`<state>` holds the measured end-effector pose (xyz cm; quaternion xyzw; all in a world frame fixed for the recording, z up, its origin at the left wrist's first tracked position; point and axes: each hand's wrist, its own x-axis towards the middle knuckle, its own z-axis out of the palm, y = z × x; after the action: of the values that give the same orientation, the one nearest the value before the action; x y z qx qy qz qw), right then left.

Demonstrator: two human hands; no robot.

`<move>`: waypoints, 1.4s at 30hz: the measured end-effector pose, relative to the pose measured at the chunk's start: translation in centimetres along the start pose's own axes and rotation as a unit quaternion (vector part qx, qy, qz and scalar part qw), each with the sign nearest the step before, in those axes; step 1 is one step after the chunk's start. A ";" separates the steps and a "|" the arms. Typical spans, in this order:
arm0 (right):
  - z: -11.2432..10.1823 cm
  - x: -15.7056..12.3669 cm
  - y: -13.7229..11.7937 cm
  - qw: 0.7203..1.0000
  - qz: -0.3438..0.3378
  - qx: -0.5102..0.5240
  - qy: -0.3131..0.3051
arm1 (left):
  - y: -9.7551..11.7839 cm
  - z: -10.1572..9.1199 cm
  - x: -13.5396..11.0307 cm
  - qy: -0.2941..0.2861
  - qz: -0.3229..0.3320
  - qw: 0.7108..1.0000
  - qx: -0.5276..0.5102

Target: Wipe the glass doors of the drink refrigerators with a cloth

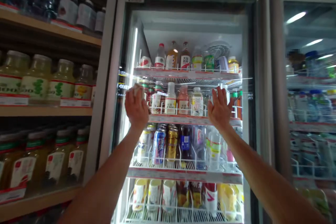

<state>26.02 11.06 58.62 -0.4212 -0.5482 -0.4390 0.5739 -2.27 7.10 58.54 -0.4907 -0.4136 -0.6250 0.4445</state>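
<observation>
Both arms reach up to the glass door [189,17] of a lit drinks fridge. My left hand [137,109] is at the door's left side, fingers bent over a crumpled pale cloth [138,88] that shows above and beside them. Toward the right, my right hand [220,107] lies palm-forward at the glass with its fingers spread. Something whitish shows by its fingertips, but I cannot tell whether that is a bottle behind the glass. Through the door, a white-capped bottle [170,98] and a pink bottle [183,100] stand between the hands.
Inside the fridge are wire shelves with several rows of drinks, among them a gold can [172,143] and a blue can [159,146]. Wooden shelves [47,110] with juice bottles [38,77] stand left. A second glass-door fridge [309,112] adjoins on the right, past a metal frame [279,77].
</observation>
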 end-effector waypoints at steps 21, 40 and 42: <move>0.4 -1.2 -0.3 0.999 0.028 0.042 0.022 | 1.7 0.5 -1.6 -0.123 0.244 0.961 -0.044; 0.1 -1.1 -0.6 0.998 0.038 0.041 0.014 | -0.2 -0.1 0.4 -0.001 0.065 0.998 -0.003; 0.1 -1.1 -0.6 0.998 0.038 0.046 0.014 | 2.0 0.6 -1.1 -0.069 0.174 0.982 -0.032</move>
<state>25.43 11.05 57.55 -0.4088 -0.5428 -0.3971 0.6169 -0.06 7.32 57.67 -0.6109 -0.3312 -0.5157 0.5011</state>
